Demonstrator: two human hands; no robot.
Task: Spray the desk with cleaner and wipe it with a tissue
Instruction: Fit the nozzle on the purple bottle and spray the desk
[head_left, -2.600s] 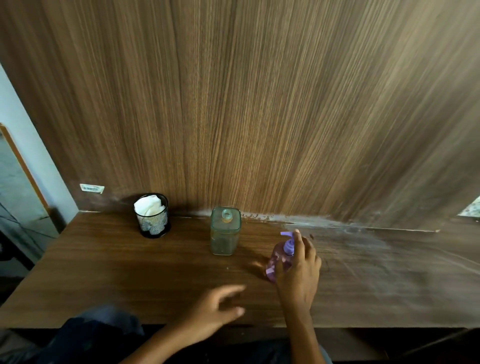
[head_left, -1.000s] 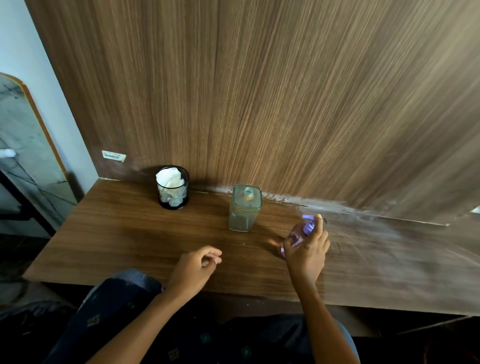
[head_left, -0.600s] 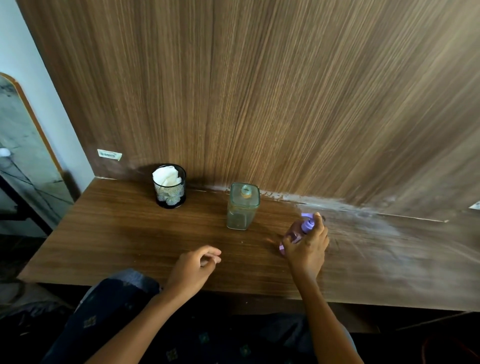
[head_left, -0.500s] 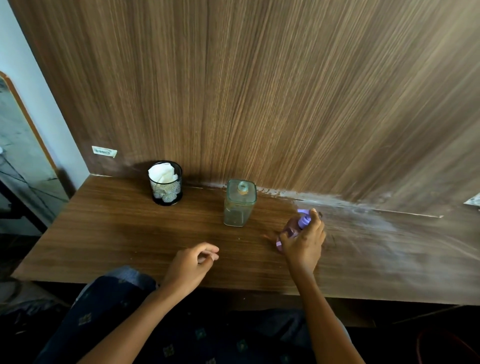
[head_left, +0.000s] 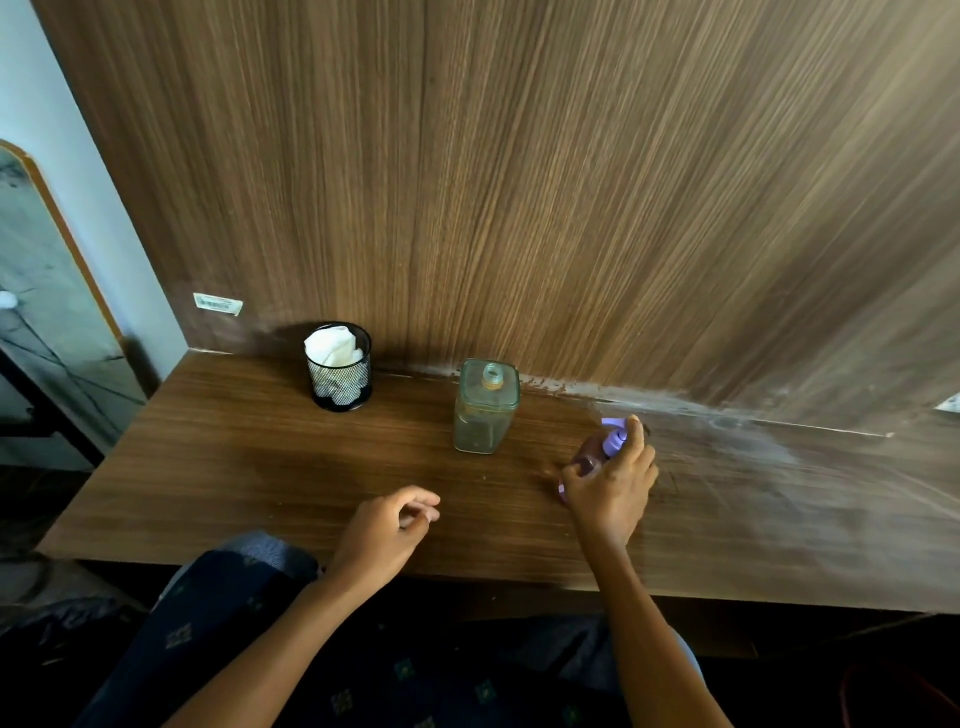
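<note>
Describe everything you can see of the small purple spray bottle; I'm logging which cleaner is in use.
The small purple spray bottle looks like translucent plastic with a paler lilac spray head on top. It tilts, head leaning away from the person, low over the brown wooden desk; whether its base touches the wood is hidden. The right hand grips it from behind, index finger lying over the head. It is right of the square clear glass bottle, apart from it.
</note>
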